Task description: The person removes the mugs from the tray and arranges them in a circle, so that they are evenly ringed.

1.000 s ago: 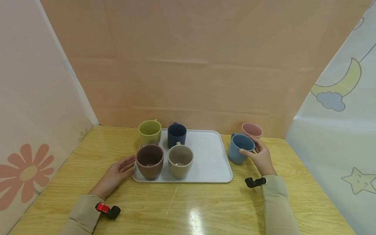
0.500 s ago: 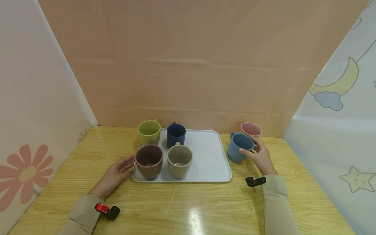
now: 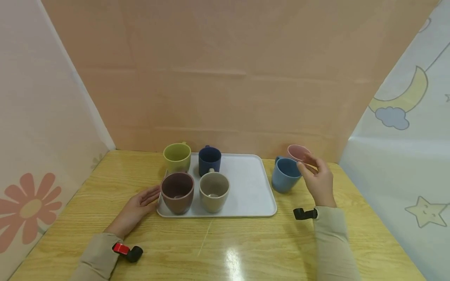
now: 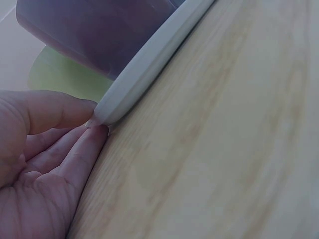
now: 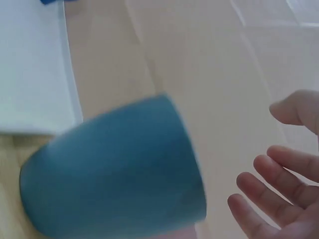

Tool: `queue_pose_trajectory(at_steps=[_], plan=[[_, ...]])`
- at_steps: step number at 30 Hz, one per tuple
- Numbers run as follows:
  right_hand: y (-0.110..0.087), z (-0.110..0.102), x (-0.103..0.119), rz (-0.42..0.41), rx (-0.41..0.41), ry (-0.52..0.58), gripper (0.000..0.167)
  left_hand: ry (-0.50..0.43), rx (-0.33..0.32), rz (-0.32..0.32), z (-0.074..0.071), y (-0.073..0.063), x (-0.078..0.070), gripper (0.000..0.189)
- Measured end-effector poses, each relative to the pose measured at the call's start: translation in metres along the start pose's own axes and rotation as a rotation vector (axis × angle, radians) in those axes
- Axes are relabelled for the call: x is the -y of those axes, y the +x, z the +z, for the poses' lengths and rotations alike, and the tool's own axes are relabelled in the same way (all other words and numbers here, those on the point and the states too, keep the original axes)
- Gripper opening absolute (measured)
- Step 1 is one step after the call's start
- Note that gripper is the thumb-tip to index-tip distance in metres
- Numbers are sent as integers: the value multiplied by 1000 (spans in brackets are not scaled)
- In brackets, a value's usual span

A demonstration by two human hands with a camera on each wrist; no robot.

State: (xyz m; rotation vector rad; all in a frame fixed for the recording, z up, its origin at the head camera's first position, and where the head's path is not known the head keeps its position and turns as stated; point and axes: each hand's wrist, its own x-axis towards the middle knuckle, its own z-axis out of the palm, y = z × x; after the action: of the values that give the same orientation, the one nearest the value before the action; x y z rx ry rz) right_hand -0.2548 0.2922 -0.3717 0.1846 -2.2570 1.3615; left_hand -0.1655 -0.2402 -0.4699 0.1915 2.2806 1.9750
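My left hand (image 3: 135, 209) is at the left edge of a white tray (image 3: 251, 189); in the left wrist view the thumb and fingertips pinch its rim (image 4: 132, 87). Near that hand a brown mug (image 3: 177, 202) stands on the tray. My right hand (image 3: 321, 184) is raised just right of a blue mug (image 3: 282, 180), fingers spread and holding nothing. In the right wrist view a gap shows between the fingers and the blue mug (image 5: 114, 174). The blue mug stands upright on the table, right of the tray. A pink mug (image 3: 296, 151) is behind it, partly hidden.
Also on the tray are a beige mug (image 3: 214, 203), a navy mug (image 3: 209, 167) and a yellow-green mug (image 3: 177, 164). The tray's right half shows bare. Brown paper (image 3: 211, 78) backs the wooden table (image 3: 168, 249), with patterned panels on both sides.
My right hand has let go of the blue mug and lifted slightly up and right, its fingers apart from the rim. The blue mug stays put. My left hand has not moved.
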Motion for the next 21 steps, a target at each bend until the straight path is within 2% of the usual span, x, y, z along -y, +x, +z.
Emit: queue_pose_trajectory(at_steps=[4,10,14,21], plan=[[-3,14,14,-82,-12,80,36,-12,3,7,0,0,0,71],[-12,36,32,-147,110,236,34,-20,6,15,0,0,-1,69],[-19,52,39,-158,192,311,35,-17,6,17,0,0,0,68],[-34,74,48,-136,346,353,44,-9,4,13,-1,0,-1,68]])
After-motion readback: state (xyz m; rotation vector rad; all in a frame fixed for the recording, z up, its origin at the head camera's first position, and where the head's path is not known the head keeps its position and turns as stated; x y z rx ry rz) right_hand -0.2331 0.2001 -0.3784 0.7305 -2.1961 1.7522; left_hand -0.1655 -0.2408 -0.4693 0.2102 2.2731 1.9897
